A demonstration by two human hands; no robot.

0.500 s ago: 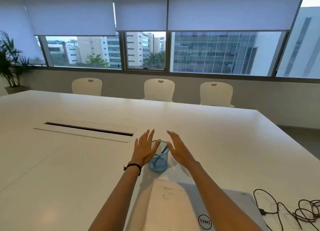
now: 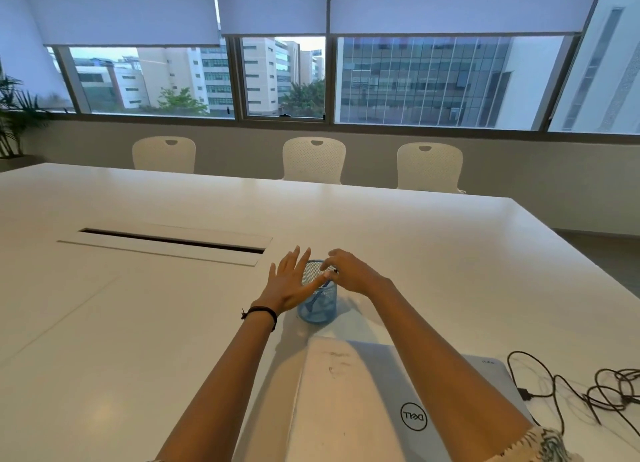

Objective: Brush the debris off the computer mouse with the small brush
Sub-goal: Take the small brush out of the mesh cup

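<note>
Well inside table (image 2: pixel 450 253) edges: left hand (image 2: pixel 289 283), mesh cup (image 2: pixel 318 307), right hand (image 2: pixel 353 271).

A white conference table (image 2: pixel 104 323) carries a cable slot (image 2: pixel 173 240) at 9 o'clock. A closed Dell laptop (image 2: pixel 414 416) lies at 6 o'clock (lid scuffed), with a black cable (image 2: pixel 525 393) at 4 o'clock. Three white chairs (image 2: pixel 314 158) stand at 12 o'clock.

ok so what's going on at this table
A person is working at a blue mesh pen cup on the white table. Their open left hand rests against its side. The right hand curls its fingers over the rim, toward a blue-handled tool standing inside. Whether they grip it is unclear. No brushing has started.
</note>
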